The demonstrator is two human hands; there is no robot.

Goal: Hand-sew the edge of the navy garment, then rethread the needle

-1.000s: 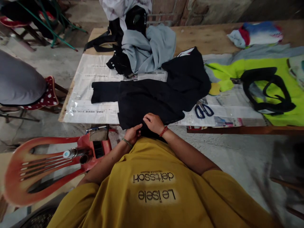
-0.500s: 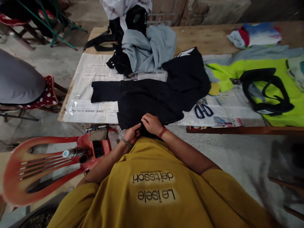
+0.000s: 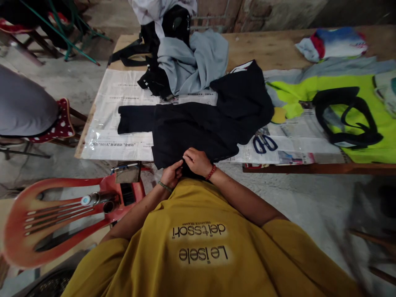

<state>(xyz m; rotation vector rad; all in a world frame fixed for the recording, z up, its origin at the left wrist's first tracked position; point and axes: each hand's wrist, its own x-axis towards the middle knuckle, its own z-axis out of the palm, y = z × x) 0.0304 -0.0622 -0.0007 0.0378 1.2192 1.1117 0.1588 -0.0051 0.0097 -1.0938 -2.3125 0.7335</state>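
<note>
A dark navy garment (image 3: 192, 128) lies spread on the newspaper-covered table, its near edge hanging over the front. At that edge my left hand (image 3: 172, 175) is closed, thumb stretched along the cloth, pinching the fabric. Close beside it on the right, my right hand (image 3: 198, 161) is closed too, with thumb and forefinger together on the same cloth. Whether a small tool is between the fingers cannot be seen. To the right of the garment rests a pair of scissors (image 3: 265, 144) with dark blue handles, its blades partly hidden.
Behind lies a grey cloth (image 3: 194, 62) with black straps. At right are a neon-yellow garment (image 3: 328, 95) and a black strap ring (image 3: 348, 119). A red plastic chair (image 3: 62, 218) holding a flask (image 3: 97, 199) stands at lower left. Another person (image 3: 26, 101) sits at left.
The view has shifted very slightly. My hands and the garment are in nearly the same place, still pinched at the near edge.
</note>
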